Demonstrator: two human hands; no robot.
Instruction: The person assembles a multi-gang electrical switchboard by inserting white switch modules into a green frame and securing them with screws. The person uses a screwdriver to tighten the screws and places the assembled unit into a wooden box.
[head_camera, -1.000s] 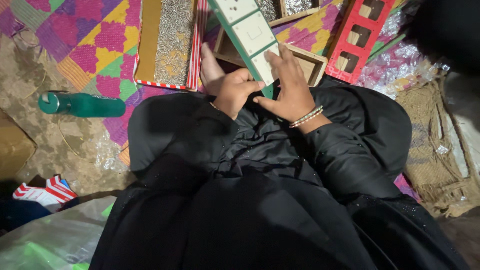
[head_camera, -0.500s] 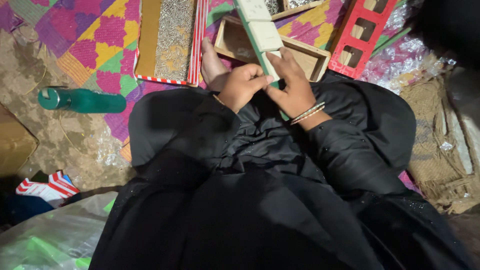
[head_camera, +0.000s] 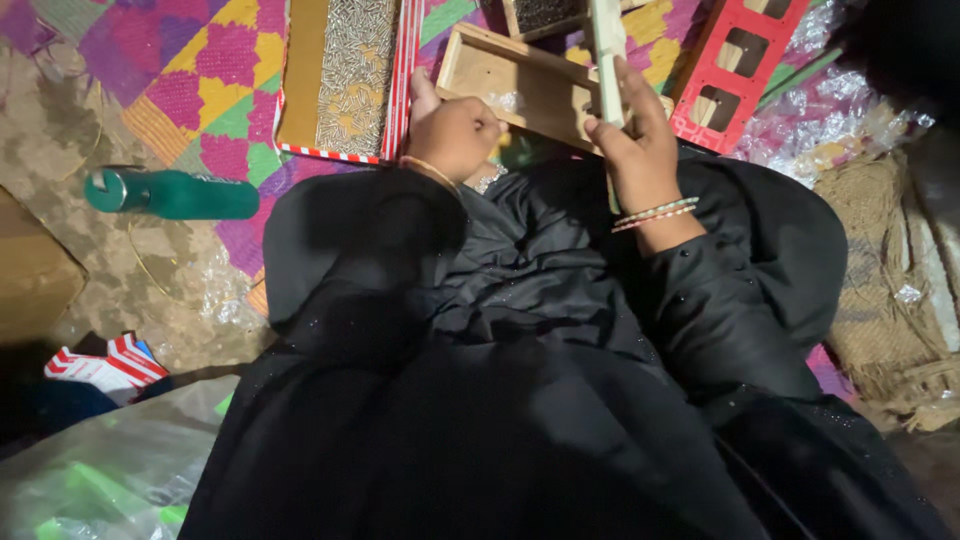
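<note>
Now right hand (head_camera: 640, 150) grips flat pale strip (head_camera: 607, 50); left hand (head_camera: 452, 135) fisted over wooden tray (head_camera: 520, 85).

- A flat cardboard box lid (head_camera: 345, 80) lies far left of centre on the patterned mat, brown inside with a red-and-white striped edge, holding a heap of small silvery pieces.
- A red-and-white striped carton (head_camera: 105, 365) sits near left on the floor, partly in shadow.
- A plain brown cardboard box (head_camera: 30, 270) stands at the left edge.
- A clear plastic bag (head_camera: 110, 480) with green contents fills the near left corner.
- Crumpled clear plastic wrapping (head_camera: 830, 120) with pink beneath lies far right.
- No screens or signs show.
</note>
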